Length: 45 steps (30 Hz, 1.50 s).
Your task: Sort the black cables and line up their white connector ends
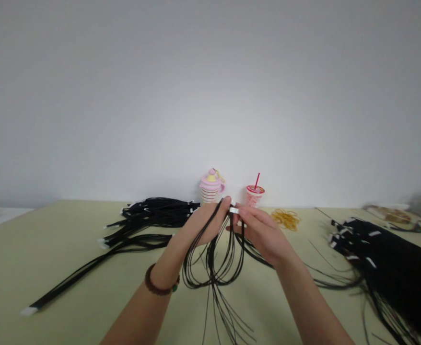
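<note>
In the head view, a looped bundle of thin black cables (213, 277) hangs below my two hands, its loose ends trailing down toward the table. My left hand (207, 222) is closed on the bundle near its top, thumb up. My right hand (264, 232) pinches the same cables from the other side. Between the fingertips shows a small white end piece (234, 210), either a connector or a tag; which one I cannot tell. Around the left wrist sits a brown beaded bracelet (156, 283). Some fingers are hidden behind the cables.
Black cable bundles (160, 211) with white ends lie behind my left hand; one bundle (66, 278) stretches left. A large black cable pile (401, 263) covers the right side. Yellow rubber bands (286, 219), a pink lidded cup (211, 187) and a cup with straw (255, 194) stand near the wall.
</note>
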### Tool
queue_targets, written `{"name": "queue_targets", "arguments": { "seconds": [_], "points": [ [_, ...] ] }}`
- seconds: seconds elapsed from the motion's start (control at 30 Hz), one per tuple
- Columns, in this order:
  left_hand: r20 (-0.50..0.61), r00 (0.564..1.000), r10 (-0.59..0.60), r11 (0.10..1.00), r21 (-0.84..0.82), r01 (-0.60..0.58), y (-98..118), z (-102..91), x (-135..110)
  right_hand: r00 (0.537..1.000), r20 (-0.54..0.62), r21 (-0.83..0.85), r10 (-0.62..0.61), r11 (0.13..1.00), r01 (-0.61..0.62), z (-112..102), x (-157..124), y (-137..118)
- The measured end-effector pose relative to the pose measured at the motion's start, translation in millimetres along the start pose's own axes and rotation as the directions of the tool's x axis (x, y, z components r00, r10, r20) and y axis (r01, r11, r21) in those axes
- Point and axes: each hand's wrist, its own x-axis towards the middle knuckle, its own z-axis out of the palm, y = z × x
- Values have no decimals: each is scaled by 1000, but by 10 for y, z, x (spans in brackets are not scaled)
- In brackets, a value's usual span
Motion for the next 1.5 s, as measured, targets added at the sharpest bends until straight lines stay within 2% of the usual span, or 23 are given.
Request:
{"name": "queue_targets", "arguments": {
  "seconds": [0.07, 0.27, 0.37, 0.5, 0.57, 0.6, 0.67, 0.7, 0.73, 0.8, 0.87, 0.93, 0.97, 1.03, 1.17, 1.37, 1.43, 1.5],
  "points": [
    [-2, 1000, -18, 995, 96, 18, -56, 45, 11, 998, -3, 64, 61, 996, -61, 22, 4, 35],
    [-24, 1000, -14, 967, 252, 19, -152, 105, 22, 985, -123, 174, 124, 979, -102, 106, 59, 164],
    [2, 1000, 0, 955, 298, -1, -126, 96, 14, 971, -213, 196, 113, 978, -71, 94, 84, 154],
    [-12, 1000, 4, 932, 362, 0, -22, 72, -70, 938, -341, 178, 56, 984, 6, -23, 124, 99],
    [45, 999, 6, 947, 321, -20, 67, 64, -131, 922, -386, 141, 20, 989, 37, -89, 146, 104],
    [112, 994, 20, 970, 237, -46, 119, 63, -157, 918, -396, 117, 1, 992, 49, -112, 155, 119],
    [204, 974, 99, 995, -49, -91, 226, 63, -187, 923, -384, 62, -32, 996, 60, -125, 165, 168],
    [201, 969, 143, 967, -239, -93, 273, 61, -187, 931, -361, 29, -46, 998, 60, -114, 165, 195],
    [148, 975, 164, 900, -427, -86, 309, 54, -177, 943, -330, -8, -54, 998, 55, -95, 162, 221],
    [14, 990, 137, 702, -707, -87, 341, 17, -134, 966, -253, -84, -56, 996, 35, -40, 147, 261],
    [-105, 994, 36, 480, -870, -109, 314, -52, -73, 982, -186, -152, -39, 988, 11, 14, 125, 281],
    [-152, 982, -116, 261, -958, -118, 236, -135, -7, 991, -135, -216, -19, 976, -11, 48, 103, 293],
    [-143, 973, -179, 215, -971, -103, 184, -172, 24, 994, -113, -250, -11, 968, -18, 56, 94, 301],
    [-113, 959, -261, 253, -966, -45, 70, -225, 82, 997, -75, -321, 1, 947, -25, 59, 83, 324],
    [-117, 944, -309, 381, -924, 11, -138, -244, 180, 999, -49, -422, 4, 906, -25, 43, 86, 378],
    [-180, 941, -285, 694, -717, 73, -435, -179, 265, 999, 37, -517, 4, 856, 15, 109, 7, 282],
    [-115, 966, -233, 800, -588, 123, -508, -157, 236, 997, 81, -542, 6, 839, 39, 164, -54, 181],
    [65, 984, -167, 886, -427, 179, -523, -140, 171, 992, 126, -566, -4, 821, 75, 210, -107, 77]
  ]
}}
